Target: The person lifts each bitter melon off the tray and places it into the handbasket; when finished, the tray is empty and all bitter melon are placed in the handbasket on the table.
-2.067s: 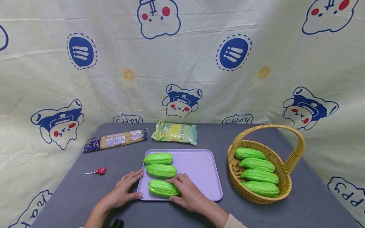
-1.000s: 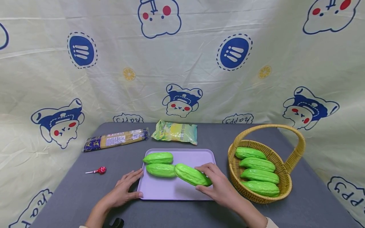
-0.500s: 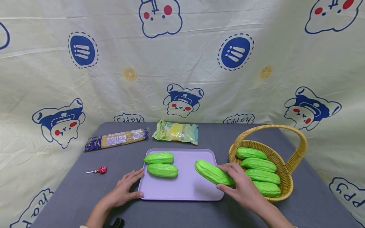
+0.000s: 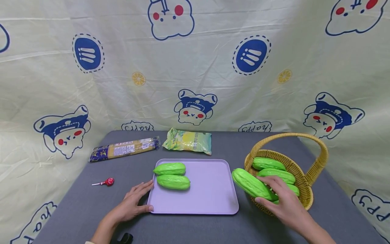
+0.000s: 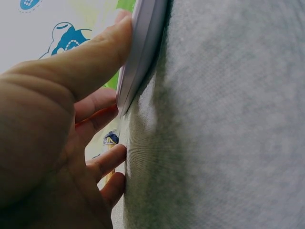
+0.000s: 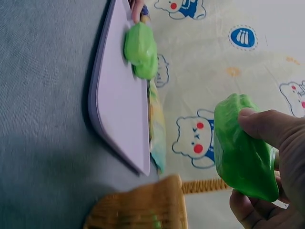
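Observation:
My right hand (image 4: 284, 203) grips a bright green bitter melon (image 4: 253, 184) between thumb and fingers, above the left rim of the wicker basket (image 4: 305, 202). In the right wrist view, this bitter melon (image 6: 238, 148) hangs in the air over the basket (image 6: 143, 205). Several more bitter melons (image 4: 275, 175) lie in the basket, partly hidden by the hand. My left hand (image 4: 131, 203) rests at the left edge of the lilac tray (image 4: 210, 193), fingers extended, thumb and fingertips touching its rim. Two bitter melons (image 4: 173, 182) lie side by side on the tray's left half.
Behind the tray lie a bag of noodles (image 4: 125, 149) and a green-yellow packet (image 4: 189, 141). A red lollipop (image 4: 108, 182) is left of the tray. The basket's tall handle (image 4: 318, 166) arches over it. A black object (image 4: 126, 238) sits at the front edge.
The right hand has lifted the front bitter melon off the tray and carried it rightward to the basket. The left hand has stayed at the tray's edge.

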`<state>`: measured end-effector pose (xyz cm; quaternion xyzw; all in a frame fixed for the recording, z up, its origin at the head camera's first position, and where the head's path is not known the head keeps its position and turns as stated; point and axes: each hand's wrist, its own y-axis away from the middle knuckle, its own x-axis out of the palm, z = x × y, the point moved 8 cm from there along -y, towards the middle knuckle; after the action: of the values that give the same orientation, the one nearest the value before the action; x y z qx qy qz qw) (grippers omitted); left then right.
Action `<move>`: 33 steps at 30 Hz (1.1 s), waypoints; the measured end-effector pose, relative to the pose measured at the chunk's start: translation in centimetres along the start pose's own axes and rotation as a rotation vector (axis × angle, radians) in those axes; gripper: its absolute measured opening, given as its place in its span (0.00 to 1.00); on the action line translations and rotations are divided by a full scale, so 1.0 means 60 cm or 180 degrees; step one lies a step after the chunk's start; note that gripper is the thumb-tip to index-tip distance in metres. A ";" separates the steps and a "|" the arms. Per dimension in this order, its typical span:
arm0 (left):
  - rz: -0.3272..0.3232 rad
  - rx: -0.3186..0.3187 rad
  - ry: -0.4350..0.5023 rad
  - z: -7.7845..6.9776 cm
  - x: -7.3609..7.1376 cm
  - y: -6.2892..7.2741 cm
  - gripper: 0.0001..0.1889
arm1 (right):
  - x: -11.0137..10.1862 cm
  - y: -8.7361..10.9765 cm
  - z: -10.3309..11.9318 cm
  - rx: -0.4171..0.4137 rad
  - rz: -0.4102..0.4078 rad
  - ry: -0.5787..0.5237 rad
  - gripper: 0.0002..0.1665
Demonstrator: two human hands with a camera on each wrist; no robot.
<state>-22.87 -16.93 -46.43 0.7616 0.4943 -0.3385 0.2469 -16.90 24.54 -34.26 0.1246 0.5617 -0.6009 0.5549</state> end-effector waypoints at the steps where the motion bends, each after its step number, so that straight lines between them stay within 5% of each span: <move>1: 0.0006 -0.0010 0.0005 0.000 0.000 0.000 0.41 | -0.005 0.002 -0.004 0.0005 -0.0021 0.0020 0.35; 16: 0.0031 -0.0050 0.0004 0.002 0.000 -0.002 0.42 | -0.053 0.021 -0.070 0.0442 -0.0033 0.0376 0.33; 33: -0.0030 0.0077 0.0006 0.001 0.002 0.001 0.42 | -0.034 0.002 -0.113 0.1062 0.0266 0.0367 0.36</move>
<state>-22.77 -16.92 -46.54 0.7626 0.4941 -0.3449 0.2355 -19.27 31.17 -35.04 0.2724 0.4794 -0.6540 0.5179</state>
